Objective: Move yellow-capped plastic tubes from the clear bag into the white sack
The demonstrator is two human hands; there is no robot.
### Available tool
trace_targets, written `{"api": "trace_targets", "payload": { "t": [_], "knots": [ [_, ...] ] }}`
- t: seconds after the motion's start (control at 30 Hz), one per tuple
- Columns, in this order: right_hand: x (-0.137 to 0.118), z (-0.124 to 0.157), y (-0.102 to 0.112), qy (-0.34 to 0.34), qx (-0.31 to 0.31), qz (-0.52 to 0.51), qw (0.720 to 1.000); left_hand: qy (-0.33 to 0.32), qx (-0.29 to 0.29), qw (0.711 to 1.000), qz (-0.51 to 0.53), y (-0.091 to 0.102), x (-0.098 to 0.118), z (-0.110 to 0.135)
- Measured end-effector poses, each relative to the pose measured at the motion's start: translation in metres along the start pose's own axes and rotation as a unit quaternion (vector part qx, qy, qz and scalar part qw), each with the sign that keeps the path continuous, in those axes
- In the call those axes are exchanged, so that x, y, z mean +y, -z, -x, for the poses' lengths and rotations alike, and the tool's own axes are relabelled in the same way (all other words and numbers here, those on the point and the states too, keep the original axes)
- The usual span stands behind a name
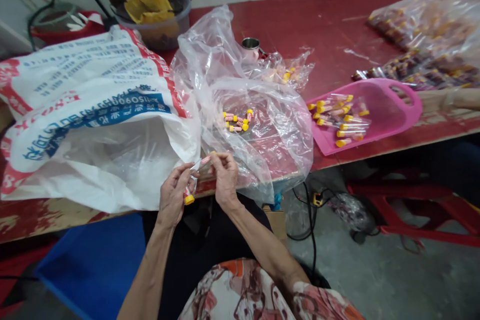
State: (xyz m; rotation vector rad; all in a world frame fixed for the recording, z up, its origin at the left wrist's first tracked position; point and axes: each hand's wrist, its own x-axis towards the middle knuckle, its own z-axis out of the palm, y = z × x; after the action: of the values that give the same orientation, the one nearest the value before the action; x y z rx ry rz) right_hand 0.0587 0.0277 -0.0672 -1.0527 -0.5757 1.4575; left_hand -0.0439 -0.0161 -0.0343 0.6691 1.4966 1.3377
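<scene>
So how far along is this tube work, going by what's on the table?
Looks done: a batch of yellow-capped tubes lies in the pink tray. In hand: the left hand grips a tube with a yellow cap, and the right hand pinches a small clear sleeve over it. Left: a few loose tubes on the clear plastic bag.

bench: red, worn pale at the near edge
sack: white, blue and red print
bag: clear
scoop: pink
tubes: clear, yellow caps
cap: yellow
bin: blue
sleeve: white, red-brown floral pattern
</scene>
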Motion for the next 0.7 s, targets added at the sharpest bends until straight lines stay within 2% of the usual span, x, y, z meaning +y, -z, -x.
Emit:
{"api": "trace_targets", "payload": {
  "t": [0.07, 0.1, 0.17, 0.2, 0.27, 0.37, 0.43, 0.5, 0.57, 0.7],
  "knots": [
    [0.001, 0.000, 0.004, -0.002, -0.051, 0.056, 0.997, -0.027, 0.015, 0.999, -0.034, 0.002, 0.000, -0.001],
    [0.000, -0.001, 0.008, 0.021, -0.080, 0.101, 0.991, -0.045, 0.026, 0.996, -0.069, 0.004, 0.000, -0.002],
    [-0.003, -0.002, 0.019, 0.106, -0.126, 0.210, 0.964, -0.093, 0.039, 0.978, -0.184, 0.009, 0.002, -0.006],
    [-0.005, -0.003, 0.027, 0.153, -0.138, 0.263, 0.943, -0.125, 0.034, 0.957, -0.258, 0.011, 0.003, -0.008],
    [-0.008, -0.005, 0.043, 0.219, -0.123, 0.340, 0.906, -0.196, 0.001, 0.895, -0.400, 0.012, 0.004, -0.012],
    [-0.009, -0.010, 0.066, 0.270, -0.053, 0.392, 0.878, -0.267, -0.058, 0.787, -0.553, 0.002, 0.007, -0.016],
    [-0.008, -0.015, 0.078, 0.298, -0.022, 0.400, 0.867, -0.269, -0.082, 0.721, -0.633, -0.009, 0.009, -0.020],
    [-0.006, -0.020, 0.086, 0.314, -0.008, 0.399, 0.862, -0.254, -0.098, 0.672, -0.688, -0.017, 0.012, -0.024],
    [-0.003, -0.023, 0.089, 0.313, -0.005, 0.402, 0.861, -0.240, -0.118, 0.653, -0.708, -0.018, 0.018, -0.030],
    [0.000, -0.025, 0.090, 0.309, -0.014, 0.414, 0.856, -0.243, -0.158, 0.673, -0.680, -0.006, 0.031, -0.036]
  ]
}}
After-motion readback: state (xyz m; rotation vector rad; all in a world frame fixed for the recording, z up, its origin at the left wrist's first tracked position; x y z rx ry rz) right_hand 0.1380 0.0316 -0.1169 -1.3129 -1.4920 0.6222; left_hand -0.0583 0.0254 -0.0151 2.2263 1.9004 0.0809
